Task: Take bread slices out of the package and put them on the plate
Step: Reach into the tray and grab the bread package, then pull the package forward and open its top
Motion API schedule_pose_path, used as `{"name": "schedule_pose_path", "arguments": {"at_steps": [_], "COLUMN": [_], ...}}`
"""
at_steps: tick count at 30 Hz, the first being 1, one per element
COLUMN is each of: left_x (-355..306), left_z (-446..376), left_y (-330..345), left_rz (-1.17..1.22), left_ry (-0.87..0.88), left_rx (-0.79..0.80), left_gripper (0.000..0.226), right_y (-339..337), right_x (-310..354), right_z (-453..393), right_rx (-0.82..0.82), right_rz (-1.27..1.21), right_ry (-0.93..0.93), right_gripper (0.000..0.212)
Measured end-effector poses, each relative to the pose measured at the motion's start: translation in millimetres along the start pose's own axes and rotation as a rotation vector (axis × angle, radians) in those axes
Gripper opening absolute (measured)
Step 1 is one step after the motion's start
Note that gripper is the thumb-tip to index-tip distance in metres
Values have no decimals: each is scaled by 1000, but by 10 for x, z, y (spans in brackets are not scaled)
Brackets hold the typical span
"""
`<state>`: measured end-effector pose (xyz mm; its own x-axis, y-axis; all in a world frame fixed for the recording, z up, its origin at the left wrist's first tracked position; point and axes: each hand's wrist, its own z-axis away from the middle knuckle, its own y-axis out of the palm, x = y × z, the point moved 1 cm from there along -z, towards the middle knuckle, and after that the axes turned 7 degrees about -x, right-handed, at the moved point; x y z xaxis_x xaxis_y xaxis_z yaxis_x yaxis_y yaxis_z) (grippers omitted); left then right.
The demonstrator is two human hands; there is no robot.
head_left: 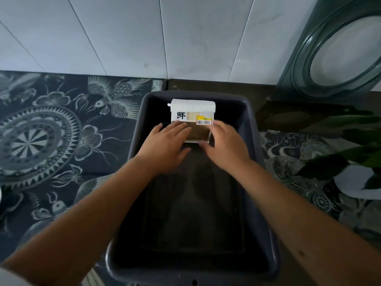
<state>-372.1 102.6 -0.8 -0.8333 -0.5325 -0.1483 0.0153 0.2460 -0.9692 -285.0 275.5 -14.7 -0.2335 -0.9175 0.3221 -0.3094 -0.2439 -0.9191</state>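
Currently, both bare forearms extend forward into a deep dark-grey bin point(136, 129) that stands on the surface below the camera. Inside it, against the far wall, lies the bread package point(192, 114): a white wrapper with a large black character printed on its left side, a yellow and red barcode sticker point(204, 120) on its right, and a brown area on the near half.

Left hand point(168, 144): palm down, fingers extended and loosely spread, their tips lying on or just over the near-left part of the package. The thumb points toward the right hand. Nothing is pinched.

Right hand point(223, 142): palm down, fingers curved over the near-right corner of the package, just below the sticker. The outline is blurred, so whether the fingers actually grip the wrapper or only rest on it cannot be told.

The two hands sit near each other, with the brown section of the package showing between them.

Surroundings: a dark patterned cloth point(51, 131) with pale floral and circular motifs covers the surface to the left and right of the bin. White wall tiles point(123, 34) rise behind. A grey-green appliance with a round window point(338, 52) stands at upper right, and green plant leaves point(350, 153) enter from the right edge.
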Motion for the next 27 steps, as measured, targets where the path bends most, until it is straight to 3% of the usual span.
{"name": "schedule_pose_path", "arguments": {"at_steps": [4,10,14,27], "left_x": [270,561,652,687], "left_z": [-529,-991,-1177,-1234], "left_y": [101,386,469,452], "left_rz": [-16,-158,-203,-178], "left_ry": [93,127,163,128], "left_rx": [-156,-33,9,33], "left_gripper": [49,55,44,30], "right_y": [82,278,354,464], "right_x": [-98,-195,-211,-219], "right_z": [-597,-1067,-1224,-1293], "right_rx": [-132,-66,-76,-20], "right_rz": [62,271,293,354], "right_ry": [-107,-328,-399,-458], "right_gripper": [45,30,16,23]}}
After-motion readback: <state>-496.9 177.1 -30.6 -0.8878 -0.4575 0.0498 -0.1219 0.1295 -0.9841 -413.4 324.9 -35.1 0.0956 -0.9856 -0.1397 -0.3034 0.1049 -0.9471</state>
